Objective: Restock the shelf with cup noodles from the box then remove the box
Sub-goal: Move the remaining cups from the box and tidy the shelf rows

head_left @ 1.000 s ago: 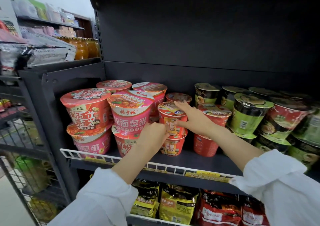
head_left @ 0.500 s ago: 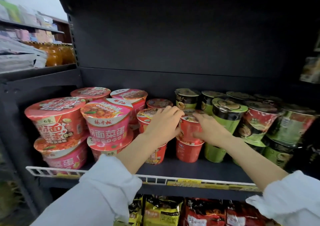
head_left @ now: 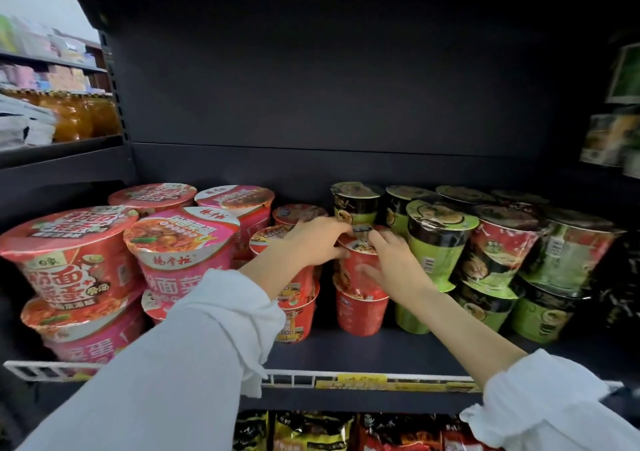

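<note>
On the dark shelf (head_left: 363, 350) stand stacked cup noodles. My right hand (head_left: 394, 263) grips the upper red cup (head_left: 353, 267), which sits on another red cup (head_left: 360, 315) in the middle of the shelf. My left hand (head_left: 308, 242) reaches across an orange-red stack of cups (head_left: 298, 315) and touches the same upper red cup's left rim with curled fingers. Both forearms wear white sleeves. The box is not in view.
Large pink and red bowl noodles (head_left: 180, 253) fill the left of the shelf, green and black cups (head_left: 440, 242) the right. A white wire rail with a yellow price tag (head_left: 360, 379) runs along the front edge. Bagged noodles (head_left: 311, 430) sit on the shelf below.
Both hands have shifted right from the orange-red stack onto the upper red cup. The view has also moved closer to the shelf.
</note>
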Available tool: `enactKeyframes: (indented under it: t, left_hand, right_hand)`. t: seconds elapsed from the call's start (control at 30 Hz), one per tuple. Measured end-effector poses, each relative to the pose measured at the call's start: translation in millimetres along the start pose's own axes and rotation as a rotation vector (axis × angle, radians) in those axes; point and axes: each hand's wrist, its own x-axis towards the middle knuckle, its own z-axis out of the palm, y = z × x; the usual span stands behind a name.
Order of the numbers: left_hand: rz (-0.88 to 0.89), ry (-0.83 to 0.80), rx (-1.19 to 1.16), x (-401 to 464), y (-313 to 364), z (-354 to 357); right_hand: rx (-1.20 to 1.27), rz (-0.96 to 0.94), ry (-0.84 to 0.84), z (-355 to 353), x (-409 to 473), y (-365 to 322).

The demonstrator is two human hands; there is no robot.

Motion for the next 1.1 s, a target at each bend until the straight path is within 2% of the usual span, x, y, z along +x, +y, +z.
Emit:
enactKeyframes:
  t: [0.23, 0.33, 0.4, 0.53, 0.67, 0.8, 0.93, 1.0, 1.1]
  left_hand:
    - [0.060, 0.066, -0.041, -3.9, -0.2, -1.3]
    - [0.084, 0.075, -0.191, -10.3, -9.0, -6.9]
    - [0.054, 0.093, -0.313, -13.4, -17.5, -10.8]
    - [-0.079, 0.106, -0.229, -11.6, -38.2, -3.6]
    - [-0.163, 0.076, -0.180, -8.3, -49.4, 5.7]
    - [-0.173, 0.027, -0.211, -8.2, -50.3, 4.1]
    - [-0.082, 0.080, -0.313, -14.6, -41.6, -1.1]
    - [-0.005, 0.044, -0.399, -20.6, -31.3, -3.4]
    - [0.032, -0.051, -0.334, -22.1, -21.1, -3.8]
  right_hand:
    - [-0.032, -0.043, -0.097, -18.6, 2.8, 3.1]
    - [-0.079, -0.069, -0.137, -25.0, -1.1, 2.6]
    - [-0.126, -0.070, -0.183, -30.4, 0.2, 1.1]
    - [-0.171, -0.013, -0.269, -39.9, 8.9, -9.3]
    - [-0.264, -0.001, -0.174, -31.9, 14.0, -22.7]
    - [-0.132, -0.019, -0.213, -29.8, 22.5, -20.8]
    - [-0.057, 0.005, -0.184, -34.0, 19.6, -14.0]
    - [-0.054, 0.026, -0.134, -29.6, 16.0, -19.2]
    - [-0.001, 0.051, -0.029, -22.4, 15.3, -33.9]
